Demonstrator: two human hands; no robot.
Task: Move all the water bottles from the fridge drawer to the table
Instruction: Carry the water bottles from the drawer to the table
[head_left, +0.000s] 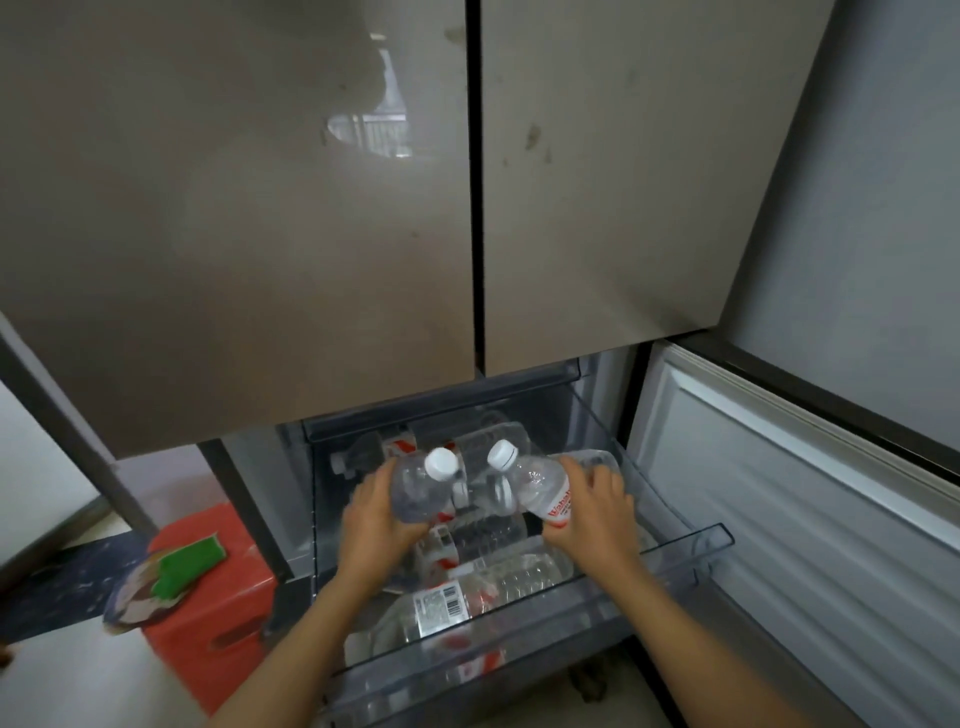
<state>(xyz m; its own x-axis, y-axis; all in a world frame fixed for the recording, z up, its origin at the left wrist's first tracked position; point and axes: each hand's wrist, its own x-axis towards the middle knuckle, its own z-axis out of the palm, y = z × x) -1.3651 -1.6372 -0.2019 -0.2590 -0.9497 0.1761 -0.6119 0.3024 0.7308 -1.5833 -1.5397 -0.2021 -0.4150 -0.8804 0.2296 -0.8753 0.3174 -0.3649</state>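
— What have the hands got?
— A person bends over the pulled-out fridge drawer (717, 538), one water bottle in each hand. The left hand (374, 519) is wrapped round the body of a clear bottle (415, 493), white cap toward the camera.
— And the other?
— The right hand (592, 514) grips a red-labelled bottle (543, 491) by its lower half, cap tilted in to the left. The two caps are near each other, not touching, and both bottles are held just above the drawer.
— Anything inside?
— Several more bottles (467, 597) lie on their sides in the clear drawer, under the hands. Above, the two upper doors (260, 208) are closed; the lower door (779, 493) stands open at right. A red box (218, 613) sits left of the drawer, a green object (192, 564) on top.
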